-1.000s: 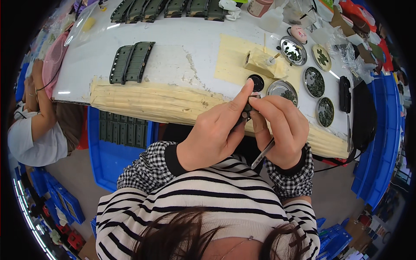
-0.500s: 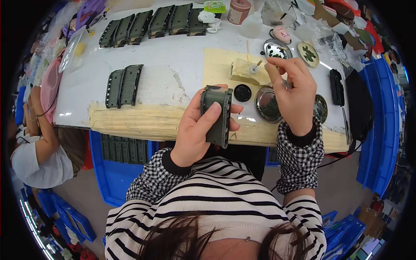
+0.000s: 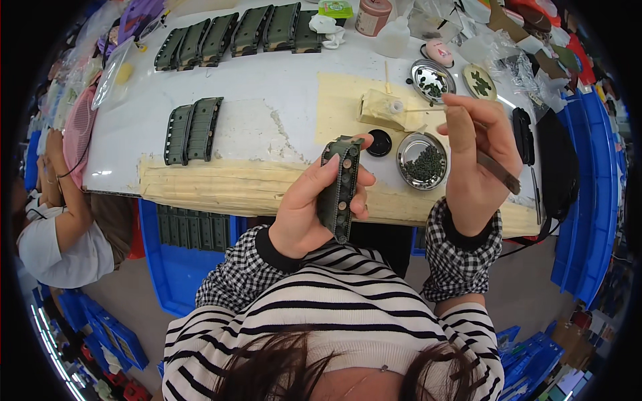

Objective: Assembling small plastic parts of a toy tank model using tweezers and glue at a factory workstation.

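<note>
My left hand (image 3: 304, 210) grips a green camouflage-patterned moulded piece (image 3: 338, 190), turned with its narrow side up. That side shows a row of round recesses, some with brownish discs. My right hand (image 3: 483, 144) pinches a thin pale stick (image 3: 426, 109) between thumb and fingers, the stick pointing left toward a small white bottle mouth (image 3: 396, 106) in a tape-covered block (image 3: 381, 111). A flat metal strip (image 3: 499, 172), perhaps the end of tweezers, sticks out from the same palm. Close by are a round black lid (image 3: 379, 143) and a metal dish (image 3: 405, 148) of small dark green parts.
Similar green pieces stand in a row (image 3: 251, 33) at the back, and two more (image 3: 192, 131) lie at left. More dishes (image 3: 433, 75) (image 3: 479, 81) are behind my right hand. A blue bin (image 3: 170, 267) stands below the table edge. Another person's arm (image 3: 63, 174) is at far left.
My right hand has moved right and slightly down, the stick now out of the bottle mouth. My left hand has turned the green piece from its broad face to its narrow side.
</note>
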### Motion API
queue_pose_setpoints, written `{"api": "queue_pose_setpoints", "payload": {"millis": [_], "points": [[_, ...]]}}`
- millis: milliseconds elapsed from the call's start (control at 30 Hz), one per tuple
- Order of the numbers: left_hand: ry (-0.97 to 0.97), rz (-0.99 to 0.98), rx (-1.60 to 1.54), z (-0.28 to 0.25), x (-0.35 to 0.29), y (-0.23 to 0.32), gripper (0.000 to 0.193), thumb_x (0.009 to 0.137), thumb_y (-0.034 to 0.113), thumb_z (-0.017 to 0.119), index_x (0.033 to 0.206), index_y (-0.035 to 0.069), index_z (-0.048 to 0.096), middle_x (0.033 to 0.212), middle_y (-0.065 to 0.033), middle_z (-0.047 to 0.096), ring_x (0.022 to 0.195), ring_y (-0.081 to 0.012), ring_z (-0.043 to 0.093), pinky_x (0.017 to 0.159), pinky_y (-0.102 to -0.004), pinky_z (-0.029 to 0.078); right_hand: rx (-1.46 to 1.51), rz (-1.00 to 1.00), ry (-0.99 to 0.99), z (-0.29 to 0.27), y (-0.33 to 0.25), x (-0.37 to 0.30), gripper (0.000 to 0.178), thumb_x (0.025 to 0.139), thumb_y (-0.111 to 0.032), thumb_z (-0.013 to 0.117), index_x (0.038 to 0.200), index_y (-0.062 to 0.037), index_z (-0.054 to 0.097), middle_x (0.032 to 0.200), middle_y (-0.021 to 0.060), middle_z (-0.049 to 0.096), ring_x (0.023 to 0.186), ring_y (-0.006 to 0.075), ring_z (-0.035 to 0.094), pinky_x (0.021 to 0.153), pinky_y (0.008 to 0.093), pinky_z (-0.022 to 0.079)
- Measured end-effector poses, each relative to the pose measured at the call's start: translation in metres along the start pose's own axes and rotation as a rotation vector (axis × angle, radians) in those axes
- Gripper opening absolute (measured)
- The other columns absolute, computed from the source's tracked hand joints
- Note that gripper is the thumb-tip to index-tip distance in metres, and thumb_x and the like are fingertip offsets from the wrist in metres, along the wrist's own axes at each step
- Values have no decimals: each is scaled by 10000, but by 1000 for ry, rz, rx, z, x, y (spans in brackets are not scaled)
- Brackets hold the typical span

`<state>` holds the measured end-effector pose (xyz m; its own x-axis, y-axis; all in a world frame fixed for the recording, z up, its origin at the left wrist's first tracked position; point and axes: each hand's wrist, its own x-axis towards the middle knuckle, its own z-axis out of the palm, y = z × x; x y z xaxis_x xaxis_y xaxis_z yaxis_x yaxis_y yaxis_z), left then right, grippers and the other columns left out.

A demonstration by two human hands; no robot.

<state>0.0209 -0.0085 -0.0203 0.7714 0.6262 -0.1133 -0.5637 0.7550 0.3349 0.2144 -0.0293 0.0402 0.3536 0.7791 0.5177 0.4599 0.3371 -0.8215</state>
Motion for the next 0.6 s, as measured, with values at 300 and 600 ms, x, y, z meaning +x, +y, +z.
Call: {"api": "queue_pose_setpoints", "payload": {"millis": [300, 600], "points": [[-65, -30, -219, -4, -1, -8, 466, 1027, 272, 396, 1392, -11, 336, 990, -110, 658, 754, -170, 606, 692, -333, 544, 477, 295, -162, 20, -8, -20, 208, 986, -156, 527, 1019, 50, 529, 960, 76, 568, 819, 124, 616, 784, 319, 582], [-47, -23, -210, -4, -2, -8, 444, 1027, 273, 400, 1369, -8, 364, 994, -118, 654, 755, -174, 610, 683, -335, 546, 508, 280, -169, 21, -4, -21, 204, 971, -146, 564, 1019, 50, 540, 996, 109, 616, 834, 155, 663, 750, 253, 542]]}}
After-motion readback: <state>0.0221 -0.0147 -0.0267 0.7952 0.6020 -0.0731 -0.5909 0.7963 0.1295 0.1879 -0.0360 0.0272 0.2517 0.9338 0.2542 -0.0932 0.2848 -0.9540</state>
